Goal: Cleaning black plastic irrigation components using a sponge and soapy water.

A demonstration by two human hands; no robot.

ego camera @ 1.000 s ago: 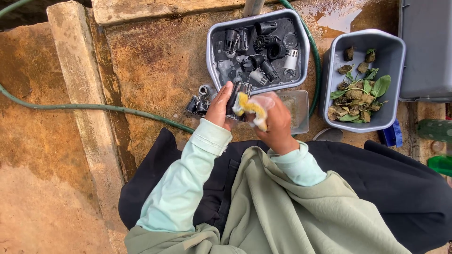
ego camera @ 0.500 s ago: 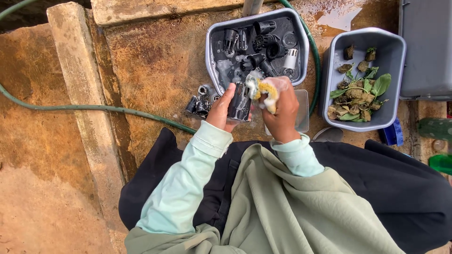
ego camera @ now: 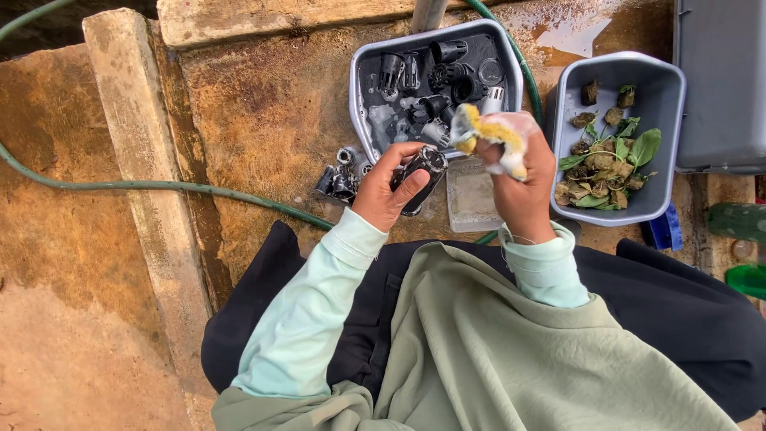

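Two hands work above a stained concrete surface (ego camera: 263, 112): we see the left hand (ego camera: 384, 190) closed around a small black slotted plastic cup (ego camera: 420, 165), held tilted just in front of the grey basin (ego camera: 357, 80), while the right hand (ego camera: 519, 172) is clenched on a soapy yellow sponge (ego camera: 488, 132), lifted clear of the cup. We judge the main risk to be slippage: suds on the fingers and on the smooth plastic could let the cup drop onto the concrete or into the basin among the other black cups (ego camera: 435, 76). A second risk is mixing, since a small heap of cups (ego camera: 341, 172) lies on the surface just left of the basin. The green hose (ego camera: 159, 185) runs close by and could be caught by a sleeve.
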